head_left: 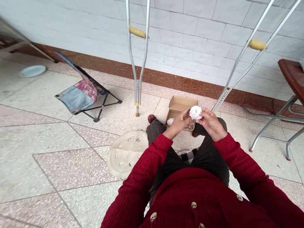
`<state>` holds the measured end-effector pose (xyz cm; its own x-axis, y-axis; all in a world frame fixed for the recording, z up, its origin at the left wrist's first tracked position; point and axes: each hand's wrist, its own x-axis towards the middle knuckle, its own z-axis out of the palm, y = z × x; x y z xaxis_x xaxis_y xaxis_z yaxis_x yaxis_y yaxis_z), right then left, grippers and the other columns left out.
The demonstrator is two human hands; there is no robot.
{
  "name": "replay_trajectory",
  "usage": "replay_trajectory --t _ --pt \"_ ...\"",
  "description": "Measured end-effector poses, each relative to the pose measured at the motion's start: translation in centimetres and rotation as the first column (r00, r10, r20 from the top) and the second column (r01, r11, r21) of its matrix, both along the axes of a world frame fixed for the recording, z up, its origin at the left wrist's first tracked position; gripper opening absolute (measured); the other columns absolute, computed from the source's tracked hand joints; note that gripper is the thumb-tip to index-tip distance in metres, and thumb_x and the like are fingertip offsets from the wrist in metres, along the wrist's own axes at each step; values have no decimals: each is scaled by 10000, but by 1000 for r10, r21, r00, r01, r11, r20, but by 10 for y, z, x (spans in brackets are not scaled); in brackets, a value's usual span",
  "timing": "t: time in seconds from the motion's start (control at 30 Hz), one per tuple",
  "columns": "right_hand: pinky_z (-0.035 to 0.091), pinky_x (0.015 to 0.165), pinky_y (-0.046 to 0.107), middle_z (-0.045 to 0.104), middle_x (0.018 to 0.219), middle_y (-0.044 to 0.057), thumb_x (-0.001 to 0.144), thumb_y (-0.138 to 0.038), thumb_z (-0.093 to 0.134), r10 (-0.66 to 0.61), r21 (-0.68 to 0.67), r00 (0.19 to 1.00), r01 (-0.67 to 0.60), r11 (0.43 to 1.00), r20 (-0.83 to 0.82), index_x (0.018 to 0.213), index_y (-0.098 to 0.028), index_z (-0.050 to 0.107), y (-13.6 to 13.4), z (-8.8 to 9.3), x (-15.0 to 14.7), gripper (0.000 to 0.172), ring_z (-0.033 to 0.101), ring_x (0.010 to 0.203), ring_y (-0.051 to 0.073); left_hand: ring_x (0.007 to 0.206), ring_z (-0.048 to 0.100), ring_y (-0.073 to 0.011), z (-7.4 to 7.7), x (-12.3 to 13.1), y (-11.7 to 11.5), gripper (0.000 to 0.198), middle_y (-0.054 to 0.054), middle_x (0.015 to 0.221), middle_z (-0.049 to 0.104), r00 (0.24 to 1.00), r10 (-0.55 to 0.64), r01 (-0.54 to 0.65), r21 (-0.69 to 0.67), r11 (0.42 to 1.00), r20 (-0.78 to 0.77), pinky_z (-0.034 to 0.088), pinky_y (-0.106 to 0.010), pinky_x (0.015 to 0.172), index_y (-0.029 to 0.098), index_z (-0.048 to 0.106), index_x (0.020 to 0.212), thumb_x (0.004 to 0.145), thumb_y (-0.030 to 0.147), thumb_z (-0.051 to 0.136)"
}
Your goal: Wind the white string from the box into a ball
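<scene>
My left hand (178, 123) and right hand (212, 124) gripped a white rosette (196, 112).
An open cardboard box (181, 103) sat beyond them on the floor (47, 148), between a crutch (137, 32) and another crutch (255, 45).

White crumpled item (195, 112), material unclear, partly hidden between left hand (178, 124) and right hand (212, 124). Inside of cardboard box (180, 104) mostly blocked by hands. Crutch (137, 63) and second crutch (242, 60) cut off at top edge. Table (293, 76) cut off at right edge. Small pieces on round pale disc (125, 152) too small to tell.
</scene>
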<state>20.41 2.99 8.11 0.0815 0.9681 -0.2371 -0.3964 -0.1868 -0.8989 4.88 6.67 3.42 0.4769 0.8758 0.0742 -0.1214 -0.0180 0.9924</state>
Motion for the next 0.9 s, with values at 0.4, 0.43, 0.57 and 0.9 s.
replay_trajectory --t 0.4,0.43,0.57,0.9 --pt "551 555 221 699 893 2 647 -265 750 -118 33 993 117 993 18 855 -208 668 6 -12 9 230 630 726 131 604 640 -128 -38 -12 -33 428 -43 687 674 982 -189 188 -256 948 22 530 -242 594 115 655 832 818 543 643" --pt "549 556 217 699 899 3 649 -264 751 -138 32 990 138 990 0 837 -209 666 7 -13 12 214 634 744 134 619 644 -129 -42 -17 -34 429 -48 694 680 978 -210 201 -234 951 -11 530 -241 608 117 655 819 827 545 631" --pt "538 528 213 697 903 14 658 -271 741 -158 34 987 157 987 13 792 -205 656 7 -5 20 172 634 768 149 686 655 -145 -51 -35 -36 417 -60 732 697 969 -222 202 -167 965 -107 539 -267 681 126 670 840 867 532 578" --pt "553 583 219 684 1007 18 754 -288 682 -193 251 974 159 955 118 896 -228 670 3 49 45 154 629 840 154 816 658 -198 -73 -55 -29 227 -47 789 719 844 -108 193 109 975 -526 503 -305 829 171 710 749 860 298 558"
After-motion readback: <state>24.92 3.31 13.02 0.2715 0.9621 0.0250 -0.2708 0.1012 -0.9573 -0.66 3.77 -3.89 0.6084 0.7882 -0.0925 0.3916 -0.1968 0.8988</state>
